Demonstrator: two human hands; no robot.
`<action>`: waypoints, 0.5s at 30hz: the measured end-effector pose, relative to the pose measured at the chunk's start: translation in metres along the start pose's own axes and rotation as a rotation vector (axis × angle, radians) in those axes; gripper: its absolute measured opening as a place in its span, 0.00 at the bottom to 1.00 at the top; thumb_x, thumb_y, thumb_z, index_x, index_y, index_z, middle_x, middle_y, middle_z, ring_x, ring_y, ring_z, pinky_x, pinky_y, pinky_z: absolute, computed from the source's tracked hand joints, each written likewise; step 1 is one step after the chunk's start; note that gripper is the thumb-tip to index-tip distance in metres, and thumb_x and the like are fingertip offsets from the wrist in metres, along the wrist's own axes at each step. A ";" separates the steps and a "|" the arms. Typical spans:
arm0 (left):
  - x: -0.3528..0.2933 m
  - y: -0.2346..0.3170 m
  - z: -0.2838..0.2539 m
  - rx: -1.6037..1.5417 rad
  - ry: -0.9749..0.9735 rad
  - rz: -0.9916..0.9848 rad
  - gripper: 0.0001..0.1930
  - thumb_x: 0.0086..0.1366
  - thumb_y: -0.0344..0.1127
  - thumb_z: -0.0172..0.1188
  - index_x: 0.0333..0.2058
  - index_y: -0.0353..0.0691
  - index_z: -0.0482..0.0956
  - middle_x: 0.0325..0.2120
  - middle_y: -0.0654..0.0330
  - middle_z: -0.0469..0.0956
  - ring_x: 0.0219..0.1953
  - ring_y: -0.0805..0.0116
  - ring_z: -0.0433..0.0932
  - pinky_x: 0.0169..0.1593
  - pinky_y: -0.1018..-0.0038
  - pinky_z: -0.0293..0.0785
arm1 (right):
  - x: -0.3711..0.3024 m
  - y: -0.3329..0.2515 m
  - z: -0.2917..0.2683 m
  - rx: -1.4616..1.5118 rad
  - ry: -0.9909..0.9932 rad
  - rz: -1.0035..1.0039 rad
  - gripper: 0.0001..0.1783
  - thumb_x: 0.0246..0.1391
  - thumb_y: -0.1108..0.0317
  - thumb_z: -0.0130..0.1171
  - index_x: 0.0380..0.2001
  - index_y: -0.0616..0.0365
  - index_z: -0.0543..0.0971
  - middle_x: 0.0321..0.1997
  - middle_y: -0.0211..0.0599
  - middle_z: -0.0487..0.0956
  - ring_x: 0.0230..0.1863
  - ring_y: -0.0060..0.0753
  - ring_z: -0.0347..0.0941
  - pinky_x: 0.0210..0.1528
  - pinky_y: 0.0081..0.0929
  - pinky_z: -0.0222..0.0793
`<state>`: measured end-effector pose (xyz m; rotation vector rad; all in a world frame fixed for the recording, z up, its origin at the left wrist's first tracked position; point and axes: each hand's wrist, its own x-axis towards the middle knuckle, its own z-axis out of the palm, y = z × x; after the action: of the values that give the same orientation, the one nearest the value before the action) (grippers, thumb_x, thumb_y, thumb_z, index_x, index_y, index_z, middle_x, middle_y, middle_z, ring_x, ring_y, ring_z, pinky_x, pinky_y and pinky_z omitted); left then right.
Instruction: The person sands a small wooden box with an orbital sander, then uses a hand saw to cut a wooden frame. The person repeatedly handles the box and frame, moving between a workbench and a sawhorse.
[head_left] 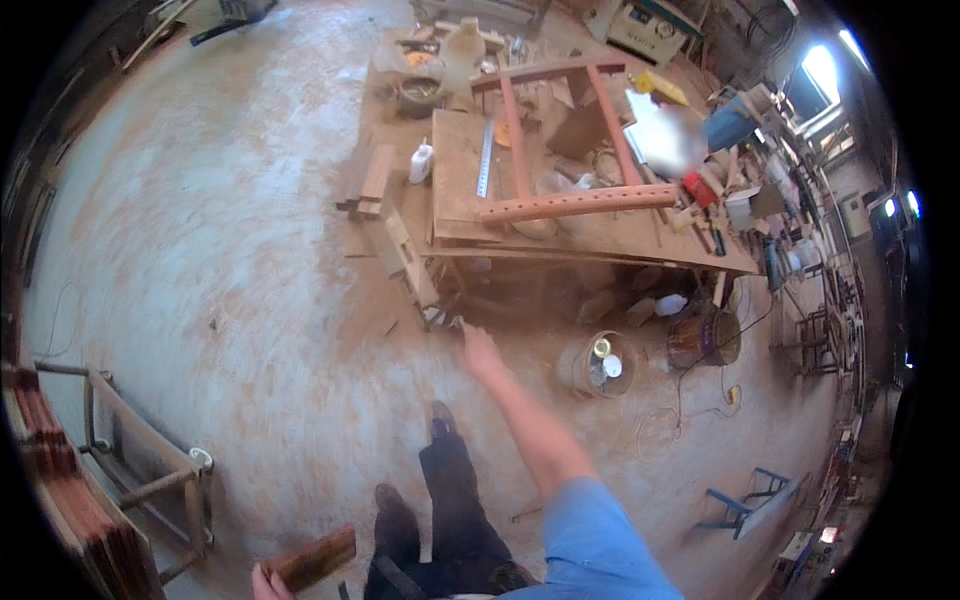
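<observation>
At the lower left my left hand (268,582) is closed round the end of a short reddish-brown wooden board (312,561). My right arm stretches forward, and the right hand (479,350) is at the near end of a long pale wooden beam (404,245) that slants along the bench's left side. Small grey metal parts (440,317) sit at that beam's end, just beside my fingers. The right fingers look closed, but what they hold is too small to make out.
On the workbench (590,240) lie a reddish wooden frame (590,203) with a row of holes, a metal ruler (486,160) and a white bottle (421,162). A bucket (597,365) stands below. Boards (85,500), a wooden stand (145,420) and a small blue-legged stool (755,505) flank me.
</observation>
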<state>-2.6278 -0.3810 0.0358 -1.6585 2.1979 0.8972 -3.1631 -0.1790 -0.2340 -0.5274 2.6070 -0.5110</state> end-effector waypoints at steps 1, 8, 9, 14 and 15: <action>-0.002 0.002 0.007 0.077 0.087 -0.009 0.24 0.69 0.38 0.56 0.59 0.33 0.68 0.57 0.41 0.70 0.61 0.45 0.68 0.64 0.59 0.63 | 0.039 -0.008 0.003 0.013 -0.009 0.009 0.32 0.52 0.59 0.61 0.57 0.64 0.68 0.58 0.60 0.71 0.59 0.60 0.67 0.59 0.47 0.66; -0.003 0.064 0.022 0.307 0.131 -0.086 0.22 0.69 0.42 0.55 0.56 0.34 0.73 0.51 0.40 0.75 0.55 0.44 0.73 0.59 0.57 0.68 | 0.186 0.034 0.045 0.242 -0.225 0.202 0.34 0.60 0.52 0.49 0.65 0.60 0.63 0.69 0.49 0.63 0.69 0.52 0.59 0.67 0.43 0.59; -0.001 0.073 0.024 0.345 0.132 -0.166 0.22 0.69 0.43 0.54 0.56 0.35 0.73 0.50 0.40 0.75 0.55 0.44 0.74 0.59 0.57 0.68 | 0.195 0.033 0.052 0.322 -0.203 0.199 0.33 0.61 0.52 0.47 0.65 0.60 0.63 0.69 0.49 0.63 0.69 0.51 0.59 0.67 0.43 0.59; 0.002 0.073 0.026 0.357 0.061 -0.201 0.21 0.69 0.43 0.53 0.55 0.37 0.74 0.49 0.40 0.76 0.53 0.43 0.75 0.57 0.56 0.70 | 0.180 0.031 0.086 0.216 -0.262 0.340 0.24 0.64 0.59 0.40 0.56 0.62 0.72 0.61 0.54 0.71 0.62 0.54 0.67 0.63 0.47 0.63; 0.007 0.086 0.022 0.379 -0.004 -0.219 0.20 0.69 0.41 0.52 0.55 0.36 0.73 0.49 0.40 0.76 0.53 0.42 0.74 0.57 0.56 0.69 | 0.164 0.018 0.087 0.275 -0.276 0.502 0.21 0.63 0.62 0.41 0.52 0.62 0.74 0.57 0.55 0.74 0.59 0.56 0.70 0.60 0.49 0.65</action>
<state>-2.7134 -0.3593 0.0427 -1.6591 1.9786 0.3964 -3.2640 -0.2579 -0.3695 0.1405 2.2386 -0.5637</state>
